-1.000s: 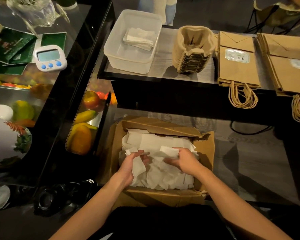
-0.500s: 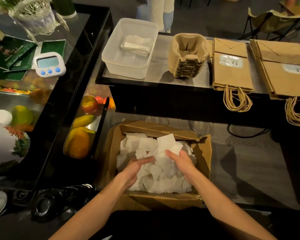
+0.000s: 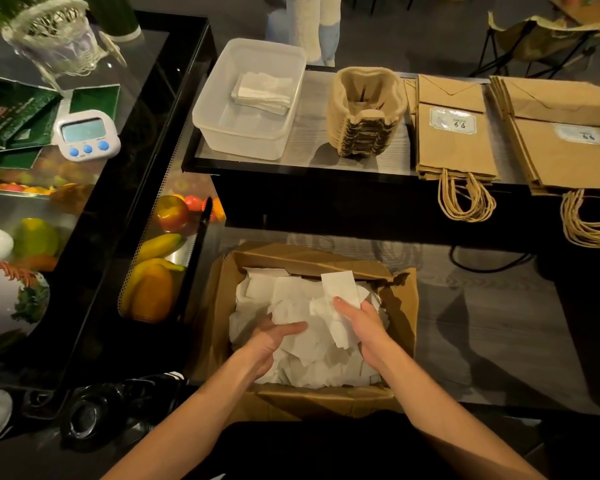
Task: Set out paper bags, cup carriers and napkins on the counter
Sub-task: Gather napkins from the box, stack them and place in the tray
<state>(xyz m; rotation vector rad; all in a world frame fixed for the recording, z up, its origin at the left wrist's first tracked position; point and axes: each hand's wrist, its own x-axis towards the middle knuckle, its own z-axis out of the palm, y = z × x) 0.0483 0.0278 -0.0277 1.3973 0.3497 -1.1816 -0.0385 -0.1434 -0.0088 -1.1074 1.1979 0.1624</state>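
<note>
- Both hands work inside the cardboard box [image 3: 399, 306] on the floor below the counter [image 3: 312, 164] — the loose napkins [image 3: 291, 320] lie heaped there.
- Right hand [image 3: 364, 327]: fingers pressed onto a napkin that stands up from the heap, likely singling it out for lifting.
- Left hand [image 3: 271, 341]: fingers spread, palm turned inward against the heap, apparently to gather or steady it.
- On the counter, a few folded napkins already lie in the clear tub [image 3: 219, 109]; the cup carriers [image 3: 364, 116] and paper bags [image 3: 454, 147] are set out beside it.
- Hidden: the right thumb is not visible; the rightmost bag stack is cut off by the frame edge.
</note>
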